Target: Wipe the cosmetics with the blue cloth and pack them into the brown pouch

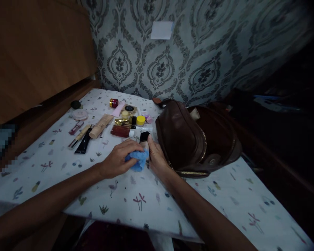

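Note:
My left hand [119, 158] is closed on a crumpled blue cloth [138, 161] and presses it against a small beige bottle with a black cap [144, 140]. My right hand [157, 157] grips that bottle from the right side, fingers wrapped round it. Both hands hover just above a white printed tablecloth [136, 202], right beside an open brown leather bag [196, 139].
Several cosmetics lie at the back of the cloth: a dark red tube [121, 131], a beige tube [101, 126], a black tube [83, 143], a yellow-lidded jar [140, 120], a round compact [80, 114]. A wooden panel [36, 52] stands left, patterned wallpaper [188, 59] behind.

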The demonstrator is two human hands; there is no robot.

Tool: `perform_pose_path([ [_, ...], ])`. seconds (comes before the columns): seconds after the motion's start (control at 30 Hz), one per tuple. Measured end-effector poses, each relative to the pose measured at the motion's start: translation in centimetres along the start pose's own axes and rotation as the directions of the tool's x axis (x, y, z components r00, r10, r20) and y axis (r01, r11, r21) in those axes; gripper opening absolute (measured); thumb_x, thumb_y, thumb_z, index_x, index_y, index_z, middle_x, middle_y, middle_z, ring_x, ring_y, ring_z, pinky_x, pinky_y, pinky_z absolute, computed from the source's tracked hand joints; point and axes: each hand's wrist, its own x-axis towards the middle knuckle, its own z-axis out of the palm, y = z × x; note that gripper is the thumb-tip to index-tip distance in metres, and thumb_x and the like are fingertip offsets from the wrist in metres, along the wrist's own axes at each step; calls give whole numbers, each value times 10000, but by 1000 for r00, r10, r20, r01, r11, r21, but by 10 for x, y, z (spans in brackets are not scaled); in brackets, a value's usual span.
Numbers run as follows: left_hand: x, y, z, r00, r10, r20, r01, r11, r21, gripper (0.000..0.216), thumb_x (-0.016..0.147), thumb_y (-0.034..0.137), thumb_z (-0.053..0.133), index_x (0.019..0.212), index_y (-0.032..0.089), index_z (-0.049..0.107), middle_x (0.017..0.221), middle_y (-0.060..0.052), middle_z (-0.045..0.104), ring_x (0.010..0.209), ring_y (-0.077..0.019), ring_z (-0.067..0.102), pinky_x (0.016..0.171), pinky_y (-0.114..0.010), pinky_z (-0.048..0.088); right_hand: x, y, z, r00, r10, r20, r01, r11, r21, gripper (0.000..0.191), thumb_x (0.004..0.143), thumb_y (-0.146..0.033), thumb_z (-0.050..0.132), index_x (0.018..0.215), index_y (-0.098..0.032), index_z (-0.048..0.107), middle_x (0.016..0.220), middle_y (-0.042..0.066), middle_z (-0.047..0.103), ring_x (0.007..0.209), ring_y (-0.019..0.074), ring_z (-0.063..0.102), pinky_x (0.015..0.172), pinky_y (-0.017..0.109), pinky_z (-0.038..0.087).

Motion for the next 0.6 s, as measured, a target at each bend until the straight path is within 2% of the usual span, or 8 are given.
perform_pose_path([
  [0.1, -3, -1, 3, 995, 93, 40, -96, 992, 83, 200, 894, 223, 552, 1088, 200, 591, 1058, -115, 656, 1007, -249, 604, 908, -414, 496, 0, -4, 0, 998, 11, -60, -10, 1000, 13, 607, 634, -792, 672, 612, -198, 550, 462, -28, 528, 442, 127, 514, 411, 243, 382],
  [0.2, -7, -10, 10, 981, 190, 47, -196, 957, 216, 274, 897, 272, 614, 1147, 193, 535, 1118, -140, 614, 1046, -262, 580, 909, -416, 505, -1, -5, 1, 999, 31, -43, -29, 999, 39, 611, 614, -792, 688, 585, -203, 527, 428, -42, 481, 404, 114, 474, 379, 239, 355],
  [0.3, -12, -20, 15, 966, 259, 22, -253, 918, 305, 318, 893, 162, 582, 1194, 189, 484, 1120, -136, 593, 1036, -251, 569, 878, -407, 521, 0, -5, 3, 998, 42, -42, -37, 994, 106, 596, 583, -759, 738, 598, -204, 522, 446, -59, 477, 401, 94, 456, 366, 223, 347],
  [0.37, -13, -24, 16, 964, 266, 14, -257, 913, 316, 346, 874, 88, 541, 1199, 185, 473, 1113, -131, 587, 1030, -244, 568, 862, -399, 528, 2, -4, 4, 996, 33, -81, -18, 984, 180, 567, 580, -736, 755, 676, -208, 569, 522, -54, 552, 452, 104, 512, 387, 220, 385],
  [0.47, -13, -22, 15, 961, 276, 13, -265, 909, 322, 359, 837, 46, 520, 1172, 168, 479, 1093, -130, 583, 1021, -246, 565, 849, -393, 531, 4, -4, 4, 991, -28, -128, 59, 966, 250, 494, 622, -652, 774, 875, -250, 635, 739, -42, 678, 615, 132, 618, 476, 225, 472],
  [0.6, -13, -14, 15, 962, 272, -10, -255, 915, 313, 317, 829, 37, 475, 1117, 167, 486, 1030, -113, 579, 975, -239, 566, 807, -375, 533, 2, -4, 5, 990, -88, -112, 110, 970, 218, 411, 676, -549, 789, 958, -284, 650, 840, -59, 689, 721, 124, 628, 601, 221, 522],
])
